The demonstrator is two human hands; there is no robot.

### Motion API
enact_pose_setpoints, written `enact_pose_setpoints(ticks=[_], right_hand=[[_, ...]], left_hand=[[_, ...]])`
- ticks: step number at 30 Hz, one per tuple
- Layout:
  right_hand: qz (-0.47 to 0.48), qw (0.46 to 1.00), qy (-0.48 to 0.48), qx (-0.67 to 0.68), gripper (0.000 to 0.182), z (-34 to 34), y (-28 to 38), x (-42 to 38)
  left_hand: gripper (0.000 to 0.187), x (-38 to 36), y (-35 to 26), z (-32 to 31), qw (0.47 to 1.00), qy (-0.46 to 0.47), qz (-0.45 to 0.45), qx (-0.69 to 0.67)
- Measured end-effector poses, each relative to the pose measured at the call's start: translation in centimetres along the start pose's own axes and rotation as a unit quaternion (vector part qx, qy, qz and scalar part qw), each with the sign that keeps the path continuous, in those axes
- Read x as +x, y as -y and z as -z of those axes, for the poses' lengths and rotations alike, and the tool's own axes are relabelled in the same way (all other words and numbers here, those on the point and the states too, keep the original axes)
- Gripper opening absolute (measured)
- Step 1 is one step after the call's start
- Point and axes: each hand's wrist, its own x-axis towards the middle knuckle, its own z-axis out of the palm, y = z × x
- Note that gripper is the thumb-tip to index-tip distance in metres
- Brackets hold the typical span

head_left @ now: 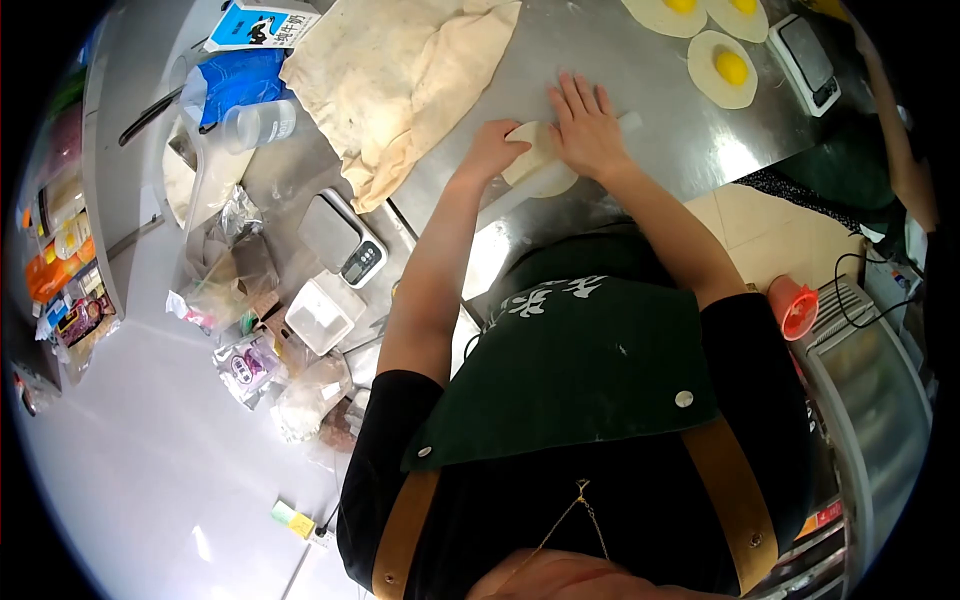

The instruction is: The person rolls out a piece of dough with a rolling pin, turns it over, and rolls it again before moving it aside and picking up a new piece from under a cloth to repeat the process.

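A round, flat piece of dough (540, 163) lies on the steel table in front of me. My left hand (489, 152) grips its left edge, with the thumb on top and the fingers curled. Across the dough's near part runs a pale stick that looks like a rolling pin (506, 206), its far end showing past my right wrist. My right hand (588, 125) lies flat over the pin at the dough's right side, fingers stretched forward and holding nothing. Further right are several dough rounds, one of them a round with a yellow ball (731, 68) on it.
A large sheet of dough (400, 80) lies left of my hands. Digital scales stand at the left (345, 240) and far right (805, 65). A milk carton (262, 25), plastic cup (260, 126) and white tub (318, 315) are leftward. Another person's arm (893, 130) shows at right.
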Motion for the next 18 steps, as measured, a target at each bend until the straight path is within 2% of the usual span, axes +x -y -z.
enact_pose_setpoints(ticks=[2,5,8,11,14,18], right_hand=[[0.010,1.000,-0.018,0.003,0.053,-0.1,-0.3,-1.4],[0.066,0.996,0.016,0.064,0.052,0.8,-1.7,-5.5],[0.128,0.984,0.070,0.103,0.045,2.1,-3.4,-8.6],[0.166,0.976,0.102,0.095,0.036,3.7,-4.8,-9.1],[0.167,0.978,0.080,0.093,0.034,4.8,-5.0,-8.1],[0.155,0.979,0.097,0.088,0.038,4.6,-4.5,-5.2]], left_hand=[[0.027,0.6,-1.1,0.6,0.996,0.041,0.010,0.077],[0.026,0.3,-2.0,-0.5,0.966,0.013,-0.027,0.259],[0.026,-2.3,-4.8,-1.3,0.951,-0.012,-0.025,0.308],[0.026,-4.0,-3.3,-1.3,0.980,-0.079,-0.109,0.144],[0.019,-3.4,-1.6,-0.1,0.996,-0.064,0.003,0.065],[0.021,-2.9,0.8,-0.9,0.988,-0.083,0.023,0.127]])
